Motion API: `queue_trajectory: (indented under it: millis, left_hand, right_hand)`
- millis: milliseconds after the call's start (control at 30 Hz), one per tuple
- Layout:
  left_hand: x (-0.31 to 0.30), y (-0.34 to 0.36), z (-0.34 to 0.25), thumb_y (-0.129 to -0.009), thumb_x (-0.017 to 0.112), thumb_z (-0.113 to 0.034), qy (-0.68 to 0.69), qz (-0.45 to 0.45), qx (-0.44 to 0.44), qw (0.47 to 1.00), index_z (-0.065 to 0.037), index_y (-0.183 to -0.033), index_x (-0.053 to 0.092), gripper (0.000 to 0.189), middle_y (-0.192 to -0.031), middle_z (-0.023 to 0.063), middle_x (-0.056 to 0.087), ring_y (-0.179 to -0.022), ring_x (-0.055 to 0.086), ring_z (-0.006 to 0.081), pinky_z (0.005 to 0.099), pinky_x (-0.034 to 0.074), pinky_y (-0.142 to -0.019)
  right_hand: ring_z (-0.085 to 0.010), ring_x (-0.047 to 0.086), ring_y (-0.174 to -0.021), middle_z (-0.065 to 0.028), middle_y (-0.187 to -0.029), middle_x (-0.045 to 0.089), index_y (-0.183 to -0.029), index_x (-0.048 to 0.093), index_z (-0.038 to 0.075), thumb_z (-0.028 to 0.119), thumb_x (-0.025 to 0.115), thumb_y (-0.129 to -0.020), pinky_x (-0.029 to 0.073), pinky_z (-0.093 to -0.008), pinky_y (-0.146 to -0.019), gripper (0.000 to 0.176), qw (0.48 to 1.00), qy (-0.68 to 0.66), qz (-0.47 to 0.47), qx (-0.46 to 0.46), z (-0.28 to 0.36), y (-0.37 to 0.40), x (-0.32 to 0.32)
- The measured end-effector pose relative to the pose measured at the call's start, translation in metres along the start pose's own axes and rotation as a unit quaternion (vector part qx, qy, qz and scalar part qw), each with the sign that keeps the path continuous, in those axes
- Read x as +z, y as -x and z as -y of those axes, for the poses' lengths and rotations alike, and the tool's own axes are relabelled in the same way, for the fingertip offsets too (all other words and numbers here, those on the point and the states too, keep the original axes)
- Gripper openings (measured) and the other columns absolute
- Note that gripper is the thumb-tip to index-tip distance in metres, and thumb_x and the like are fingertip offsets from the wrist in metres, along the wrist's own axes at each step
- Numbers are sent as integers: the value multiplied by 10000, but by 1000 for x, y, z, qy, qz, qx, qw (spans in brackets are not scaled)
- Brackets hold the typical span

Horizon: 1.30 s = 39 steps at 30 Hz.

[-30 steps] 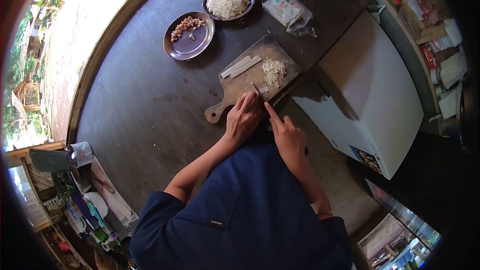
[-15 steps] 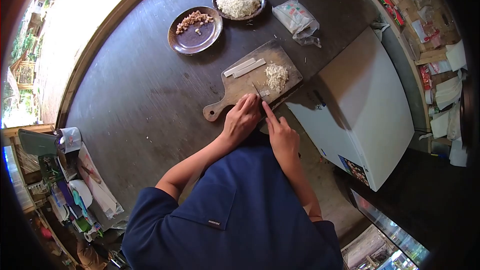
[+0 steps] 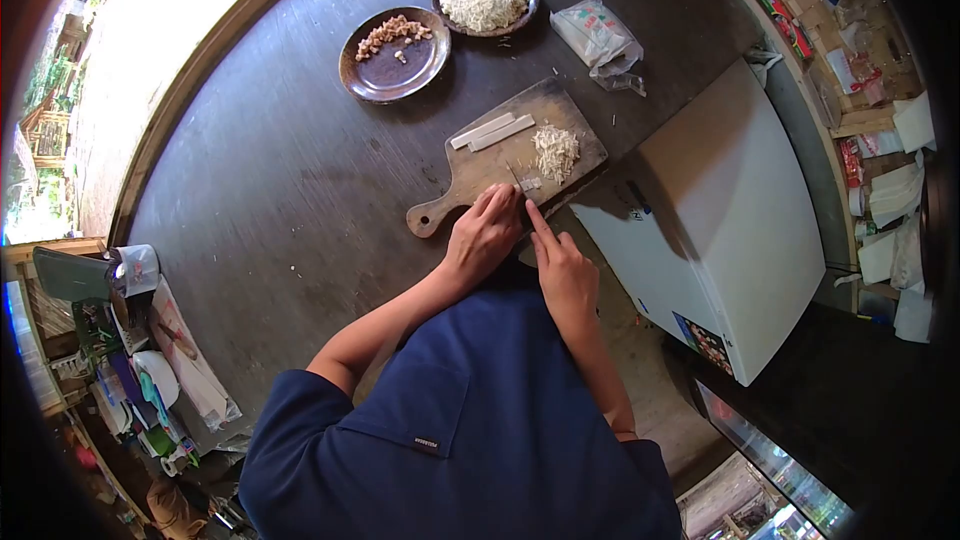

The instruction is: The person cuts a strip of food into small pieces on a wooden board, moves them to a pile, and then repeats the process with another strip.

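Note:
A wooden cutting board (image 3: 462,165) with a handle lies at the table's near edge. Over its near side, my left hand (image 3: 484,230) is closed, fingertips curled down; whatever they press on is hidden beneath them. My right hand (image 3: 565,270) grips a knife (image 3: 514,176), its index finger stretched toward the blade; the handle is covered by the hand. Small, freshly cut white bits (image 3: 530,183) lie beside the blade. Farther up the board are pale white strips (image 3: 502,132), lying side by side, and a pile of thin cream-coloured slivers (image 3: 556,153).
Beyond the board stand a brown plate (image 3: 395,75) with diced brownish pieces and another plate (image 3: 528,16) heaped with whitish shreds. A plastic packet (image 3: 598,38) lies to their right. A white chest freezer (image 3: 740,230) adjoins the table's right edge. Utensils (image 3: 150,380) crowd the left.
The view has shifted slightly, so the plates and packet appear a little higher and farther right. Both hands keep nearly the same position at the board; the knife blade has tilted only slightly.

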<state>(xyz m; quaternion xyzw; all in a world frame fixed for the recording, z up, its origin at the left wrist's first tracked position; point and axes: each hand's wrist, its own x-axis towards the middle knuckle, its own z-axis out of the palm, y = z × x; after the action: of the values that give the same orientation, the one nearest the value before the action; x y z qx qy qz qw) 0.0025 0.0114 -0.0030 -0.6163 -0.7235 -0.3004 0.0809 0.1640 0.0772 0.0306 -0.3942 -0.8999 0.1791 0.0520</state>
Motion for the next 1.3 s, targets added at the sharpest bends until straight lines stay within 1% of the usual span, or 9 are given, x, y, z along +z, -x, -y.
queue_trajectory:
  millis: [67,200,400,467,567,900,967,1067,1300]
  left_hand:
    - [7,4,8,-838,748,-33,-47,19,57,997,61,-1201,715,377,-1255,143,666,-1184,673,313,376,598,-993]
    - [5,3,0,-842,750,-42,-10,8,4,1000,73,-1202,713,380,-1264,159,669,-1187,668,323,380,589,-1016]
    - [-1,0,-1,-846,752,-44,-6,6,4,1000,73,-1208,714,383,-1268,163,667,-1181,670,320,380,589,-1017]
    - [0,0,2,-846,750,-39,-39,5,40,998,68,-1221,711,392,-1273,159,664,-1176,676,316,380,593,-1008]
    - [1,1,-1,-847,751,-38,-7,-3,-4,1000,67,-1218,712,387,-1269,158,667,-1177,679,312,377,593,-1010]
    - [1,0,3,-846,751,-29,-18,-4,13,1000,64,-1223,712,391,-1261,159,669,-1176,682,320,381,595,-1007]
    - [3,2,1,-845,726,-68,-22,-1,13,1000,97,-1192,698,385,-1241,160,658,-1224,637,296,368,540,-1102]
    - [7,3,1,-856,758,-34,-1,-17,-3,1000,66,-1232,706,393,-1249,159,676,-1163,688,321,384,594,-1011]
    - [5,2,3,-866,762,-39,17,-15,2,1000,63,-1198,711,351,-1249,159,673,-1162,690,319,385,598,-999]
  right_hand:
    - [-371,706,-638,-101,-828,621,-1624,417,510,368,612,-1086,595,-499,-557,589,1000,3,5,0,-1,9,-4]
    - [-377,708,-651,-102,-831,623,-1624,416,511,369,610,-1087,595,-500,-564,588,1000,7,15,12,-5,18,-5]
    - [-372,705,-643,-88,-826,620,-1623,413,518,385,616,-1083,591,-498,-553,593,1000,9,2,0,1,-1,2]
    - [-374,707,-646,-91,-833,627,-1625,409,517,386,611,-1085,592,-499,-556,592,1000,10,8,3,1,5,-5]
    - [-377,711,-652,-97,-845,639,-1628,404,514,388,605,-1088,593,-503,-562,590,1000,14,18,8,-2,17,-7]
    - [-385,716,-671,-111,-850,638,-1622,423,503,375,604,-1090,592,-504,-571,576,1000,-21,13,-5,-2,2,-6]
    - [-387,716,-671,-113,-853,635,-1620,428,502,372,604,-1091,592,-505,-572,572,1000,-11,21,5,0,15,-9]
    - [-386,713,-667,-115,-858,629,-1618,431,501,366,604,-1092,591,-505,-571,571,1000,-4,25,15,-3,20,-7]
    - [-383,694,-668,-119,-836,617,-1620,453,466,321,600,-1097,572,-512,-588,562,1000,-6,22,7,7,-4,-6]
